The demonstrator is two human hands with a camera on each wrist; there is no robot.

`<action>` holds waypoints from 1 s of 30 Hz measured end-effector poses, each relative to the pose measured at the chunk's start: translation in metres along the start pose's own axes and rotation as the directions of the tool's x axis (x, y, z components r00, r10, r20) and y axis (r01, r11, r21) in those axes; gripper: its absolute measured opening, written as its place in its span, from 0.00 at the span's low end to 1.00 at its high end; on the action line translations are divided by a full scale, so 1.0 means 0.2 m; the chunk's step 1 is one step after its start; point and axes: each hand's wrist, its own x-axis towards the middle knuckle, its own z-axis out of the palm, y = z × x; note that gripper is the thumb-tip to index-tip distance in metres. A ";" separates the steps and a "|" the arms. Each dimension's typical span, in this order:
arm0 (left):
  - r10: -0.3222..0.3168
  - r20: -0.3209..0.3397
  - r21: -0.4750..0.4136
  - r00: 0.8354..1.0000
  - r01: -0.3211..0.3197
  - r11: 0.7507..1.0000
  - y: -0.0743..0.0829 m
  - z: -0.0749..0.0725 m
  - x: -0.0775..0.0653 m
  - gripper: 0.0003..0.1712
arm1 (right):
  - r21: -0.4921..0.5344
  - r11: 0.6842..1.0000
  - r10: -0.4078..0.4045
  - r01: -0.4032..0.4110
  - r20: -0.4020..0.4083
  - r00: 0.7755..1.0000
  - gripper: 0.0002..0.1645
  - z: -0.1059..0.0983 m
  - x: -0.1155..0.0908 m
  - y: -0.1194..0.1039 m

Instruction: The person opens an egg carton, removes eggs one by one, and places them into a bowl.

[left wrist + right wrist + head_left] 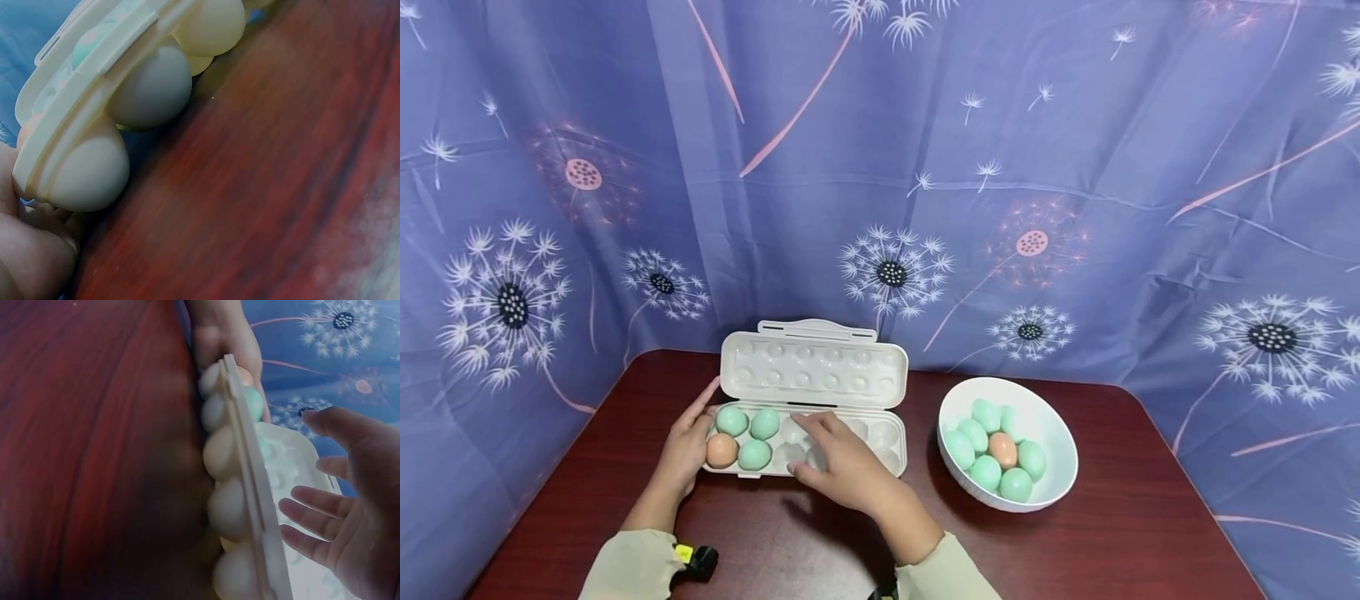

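A white egg carton (pixel 820 477) lies with its lid (pixel 812 373) raised at the back. Its left end holds green eggs (pixel 765 423) and one brown egg (pixel 722 451); the cups further right hold no eggs. My left hand (pixel 683 450) rests against the left end of the carton, one finger stretched along its side toward the lid. Over the middle cups hovers my right hand (pixel 842 467), fingers spread and nothing between them. In the right wrist view its fingers (pixel 312 519) are parted beside the carton's rim.
To the right of the carton stands a white bowl (pixel 1058 475) with several green eggs (pixel 1015 484) and one brown egg (pixel 1003 450). Everything rests on a dark red wooden table (pixel 1120 500). A blue dandelion-print curtain (pixel 820 217) hangs behind the table and along its sides.
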 end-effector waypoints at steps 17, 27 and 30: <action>-0.010 0.003 0.002 1.000 0.010 1.000 0.01 0.00 0.00 0.30 | -0.011 1.000 -0.019 0.019 0.006 1.000 0.39 0.19 0.10 -0.07; -0.006 0.002 0.013 1.000 0.006 1.000 0.01 0.00 0.00 0.30 | -0.098 0.991 0.094 -0.093 0.007 0.996 0.37 0.26 0.14 -0.11; -0.007 0.000 0.018 1.000 0.007 1.000 0.01 0.00 0.00 0.30 | -0.107 0.989 0.101 -0.099 0.007 0.995 0.35 0.28 0.15 -0.13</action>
